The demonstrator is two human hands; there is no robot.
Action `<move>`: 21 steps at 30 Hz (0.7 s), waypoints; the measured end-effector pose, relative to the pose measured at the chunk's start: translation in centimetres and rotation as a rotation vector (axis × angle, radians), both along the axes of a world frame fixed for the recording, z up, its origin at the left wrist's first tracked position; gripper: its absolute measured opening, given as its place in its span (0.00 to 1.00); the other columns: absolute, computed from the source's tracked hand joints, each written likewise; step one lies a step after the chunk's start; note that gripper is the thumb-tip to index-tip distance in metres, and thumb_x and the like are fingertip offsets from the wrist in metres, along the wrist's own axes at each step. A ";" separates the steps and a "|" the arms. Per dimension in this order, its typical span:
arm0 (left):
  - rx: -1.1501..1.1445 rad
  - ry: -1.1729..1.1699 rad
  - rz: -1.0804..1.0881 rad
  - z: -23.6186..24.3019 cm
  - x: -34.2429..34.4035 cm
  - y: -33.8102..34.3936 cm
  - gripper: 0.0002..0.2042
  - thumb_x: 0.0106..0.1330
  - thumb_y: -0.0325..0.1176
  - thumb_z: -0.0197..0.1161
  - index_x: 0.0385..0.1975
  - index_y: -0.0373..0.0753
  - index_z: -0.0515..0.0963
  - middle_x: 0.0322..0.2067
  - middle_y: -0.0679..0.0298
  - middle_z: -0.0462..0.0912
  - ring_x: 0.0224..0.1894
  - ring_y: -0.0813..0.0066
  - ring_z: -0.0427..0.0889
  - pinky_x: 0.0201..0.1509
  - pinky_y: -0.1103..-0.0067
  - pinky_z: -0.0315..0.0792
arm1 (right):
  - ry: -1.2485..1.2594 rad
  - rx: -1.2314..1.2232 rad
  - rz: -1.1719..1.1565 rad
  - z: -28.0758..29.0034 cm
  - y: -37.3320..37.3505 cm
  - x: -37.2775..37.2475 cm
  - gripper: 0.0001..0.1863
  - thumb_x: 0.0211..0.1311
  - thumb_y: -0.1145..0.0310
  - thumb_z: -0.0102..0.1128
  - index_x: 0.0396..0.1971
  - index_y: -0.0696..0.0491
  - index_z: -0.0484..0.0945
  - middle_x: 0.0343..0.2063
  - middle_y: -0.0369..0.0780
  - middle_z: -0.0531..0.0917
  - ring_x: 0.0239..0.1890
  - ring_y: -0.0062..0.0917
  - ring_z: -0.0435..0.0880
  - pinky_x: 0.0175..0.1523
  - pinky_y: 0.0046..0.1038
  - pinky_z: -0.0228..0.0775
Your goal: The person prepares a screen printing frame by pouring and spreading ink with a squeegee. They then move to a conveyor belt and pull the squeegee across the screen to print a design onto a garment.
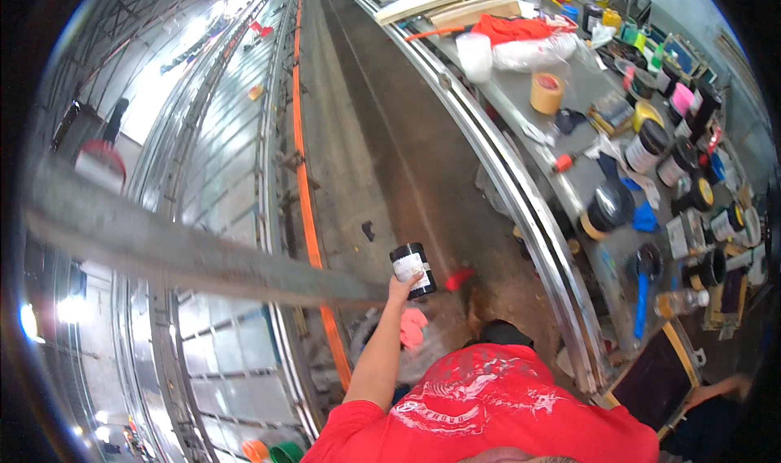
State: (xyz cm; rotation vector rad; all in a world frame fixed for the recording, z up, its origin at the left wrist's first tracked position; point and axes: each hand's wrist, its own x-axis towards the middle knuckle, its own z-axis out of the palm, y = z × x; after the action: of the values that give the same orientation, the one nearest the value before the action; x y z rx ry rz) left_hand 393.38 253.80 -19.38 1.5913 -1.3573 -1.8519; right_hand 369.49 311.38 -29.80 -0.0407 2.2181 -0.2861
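My left arm reaches forward over the aisle, and my left hand [405, 286] grips a black cylindrical jar [425, 287] with a white label. The jar is held tilted, well above the floor. At the lower right, a blurred bare forearm and hand [709, 393] touch the edge of a wood-rimmed screen frame [653, 380] with a dark mesh. This seems to be my right hand, but its fingers are smeared, so its grip does not show. Nearest to that frame on the bench lie a blue-handled tool [642, 304] and a clear bottle [682, 303].
A cluttered metal bench [514, 97] runs along the right, with black jars [648, 146], a tape roll [547, 93] and red cloth [511, 29]. Left stand a long printing table [218, 219] with an orange rail [298, 137] and a grey beam [195, 251] crossing close by.
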 end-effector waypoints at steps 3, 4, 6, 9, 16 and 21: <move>0.102 0.009 0.147 1.3 -3.1 -8.0 0.37 0.49 0.43 0.81 0.56 0.32 0.71 0.47 0.53 0.83 0.45 0.59 0.86 0.44 0.64 0.82 | 0.010 -0.028 -0.026 0.4 -10.3 -4.1 0.20 0.63 0.61 0.60 0.50 0.58 0.82 0.50 0.50 0.83 0.52 0.39 0.82 0.57 0.41 0.73; 0.179 0.088 0.185 2.3 -4.4 -10.6 0.36 0.51 0.43 0.80 0.57 0.32 0.71 0.49 0.52 0.82 0.45 0.58 0.86 0.44 0.63 0.82 | 0.025 -0.054 -0.024 0.7 -14.0 -5.8 0.20 0.63 0.61 0.60 0.50 0.58 0.82 0.50 0.50 0.83 0.52 0.39 0.82 0.57 0.41 0.73; 0.317 0.233 0.392 -0.4 -2.1 -16.7 0.35 0.54 0.43 0.78 0.59 0.35 0.70 0.51 0.53 0.81 0.47 0.57 0.85 0.47 0.63 0.81 | 0.028 -0.144 0.026 1.0 -23.7 -9.1 0.20 0.63 0.61 0.59 0.50 0.58 0.82 0.51 0.50 0.83 0.52 0.39 0.82 0.57 0.41 0.73; 0.564 0.516 0.615 -5.4 0.2 -23.6 0.35 0.58 0.54 0.72 0.62 0.44 0.70 0.56 0.59 0.80 0.54 0.60 0.82 0.58 0.59 0.74 | 0.028 -0.234 0.062 1.2 -37.3 -13.5 0.20 0.64 0.61 0.59 0.50 0.58 0.82 0.51 0.50 0.83 0.53 0.39 0.82 0.57 0.42 0.73; 0.498 0.654 0.652 -5.1 -3.3 -44.9 0.31 0.61 0.59 0.68 0.60 0.50 0.74 0.55 0.62 0.82 0.57 0.60 0.80 0.62 0.54 0.69 | -0.048 -0.226 0.158 -2.7 -66.1 -19.4 0.20 0.64 0.61 0.59 0.50 0.58 0.82 0.53 0.50 0.83 0.53 0.38 0.82 0.57 0.42 0.73; 0.459 0.649 0.403 -1.0 -15.6 -67.5 0.32 0.63 0.54 0.68 0.61 0.42 0.72 0.54 0.62 0.82 0.56 0.61 0.80 0.62 0.62 0.71 | 0.056 -0.304 0.473 -5.6 -85.0 -26.3 0.20 0.64 0.62 0.59 0.51 0.58 0.82 0.54 0.50 0.83 0.53 0.38 0.82 0.57 0.43 0.73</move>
State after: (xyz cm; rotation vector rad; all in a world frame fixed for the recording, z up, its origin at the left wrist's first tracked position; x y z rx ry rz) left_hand 377.76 186.27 -20.34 1.1445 -0.3259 -2.2136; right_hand 343.19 226.43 -35.44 -0.7337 2.1244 -0.3549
